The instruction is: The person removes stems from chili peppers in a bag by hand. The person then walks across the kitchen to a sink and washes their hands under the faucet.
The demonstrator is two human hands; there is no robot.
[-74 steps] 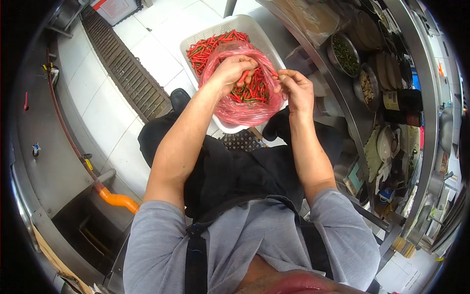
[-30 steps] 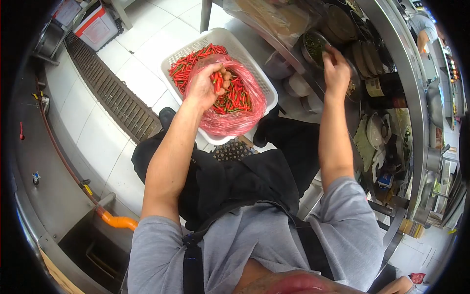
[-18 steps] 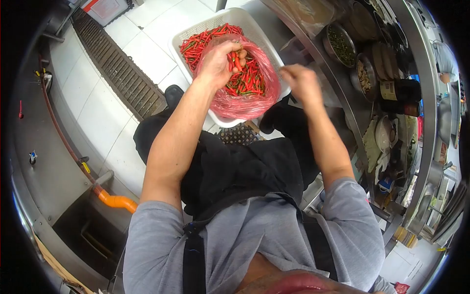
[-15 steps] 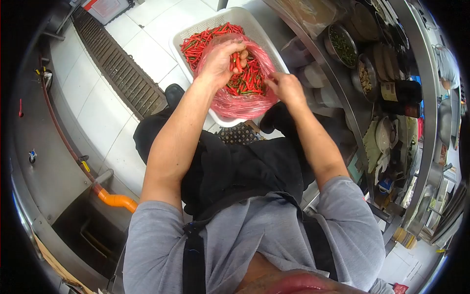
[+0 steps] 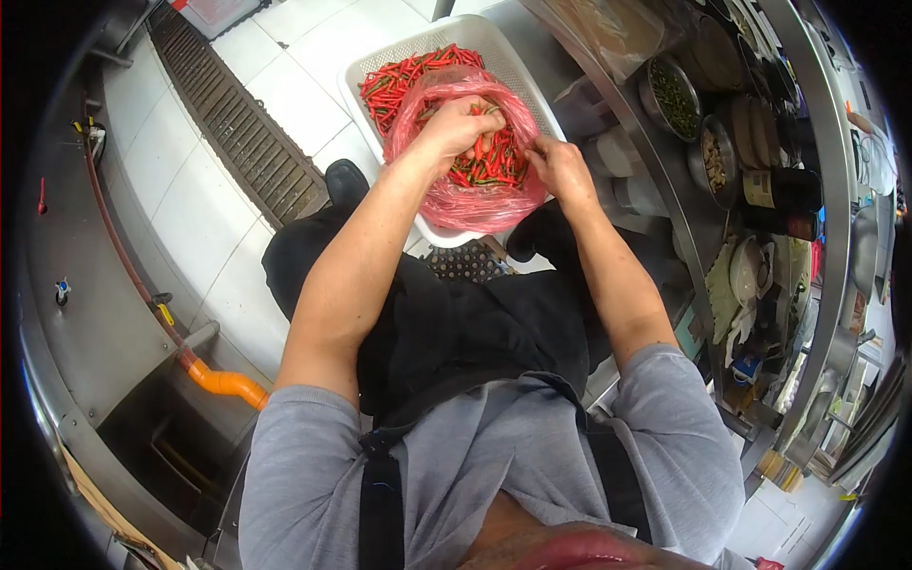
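Observation:
A thin pink plastic bag (image 5: 467, 211) of red chili peppers (image 5: 486, 171) with green stems sits open in a white perforated basket (image 5: 359, 78). Loose chili peppers (image 5: 392, 87) lie around it at the basket's far left. My left hand (image 5: 459, 127) is inside the bag's mouth, its fingers curled over chili peppers whose stems show beside them; its palm is hidden. At the bag's right rim, my right hand (image 5: 560, 168) pinches the plastic between thumb and fingers.
A floor drain grate (image 5: 228, 114) runs along the white tiles at left. Close on the right is a metal shelf (image 5: 655, 161) with a bowl of chopped greens (image 5: 674, 95) and another metal bowl (image 5: 714, 161). An orange pipe (image 5: 226, 382) is at lower left.
My left hand has turned from cupping several chili peppers to knuckles up, lower in the bag. My right hand keeps hold of the rim. The view has shifted slightly.

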